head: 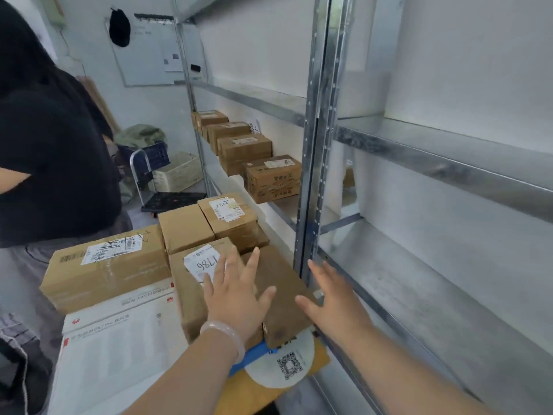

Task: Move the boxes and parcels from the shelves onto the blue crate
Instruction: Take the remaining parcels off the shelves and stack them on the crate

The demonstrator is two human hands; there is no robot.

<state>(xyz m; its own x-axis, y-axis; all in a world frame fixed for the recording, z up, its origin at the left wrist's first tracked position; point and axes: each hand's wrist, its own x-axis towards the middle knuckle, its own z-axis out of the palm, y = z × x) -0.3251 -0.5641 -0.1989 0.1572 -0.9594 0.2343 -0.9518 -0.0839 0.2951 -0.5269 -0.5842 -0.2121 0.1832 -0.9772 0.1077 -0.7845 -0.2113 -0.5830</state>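
A pile of cardboard boxes stands in front of me beside the metal shelving [314,163]. My left hand [236,292] lies flat, fingers spread, across a labelled brown box [191,283] marked 1786 and a plain dark brown box [281,292]. My right hand [335,298] hovers open at the right edge of that dark box, near the shelf post. A blue edge [254,353] shows under the pile; most of it is hidden. Several more boxes [273,178] sit in a row on the shelf further back.
A person in a black top [51,151] stands at the left, close to the pile. A large white printed carton [119,339] and a wide brown box [104,265] fill the left of the pile. A folding trolley [170,199] and a pale crate stand behind.
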